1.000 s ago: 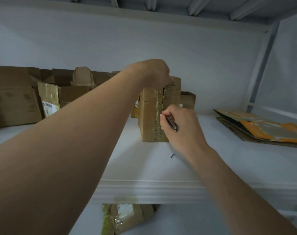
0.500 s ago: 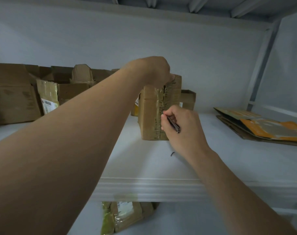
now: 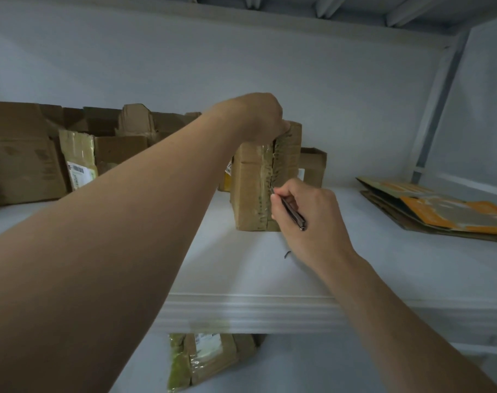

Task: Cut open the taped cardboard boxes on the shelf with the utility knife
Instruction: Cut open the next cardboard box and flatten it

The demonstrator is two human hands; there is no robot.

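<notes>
Steadying the taped box (image 3: 250,191), the left grip (image 3: 260,117) seemingly curls over its top so the right grip (image 3: 312,222), pinching the utility knife (image 3: 293,213), can slit the seam (image 3: 271,168).

I count two hands, the left hand (image 3: 260,117) and the right hand (image 3: 319,232), and one utility knife (image 3: 294,215). One taped box (image 3: 251,191) is in the middle of the frame, with one small open box (image 3: 312,165) behind it. At the left edge are opened boxes (image 3: 23,165), at least two; the exact number I cannot tell. One pile of flattened cardboard (image 3: 440,214) at the right, one wrapped parcel (image 3: 210,355) at the bottom
</notes>
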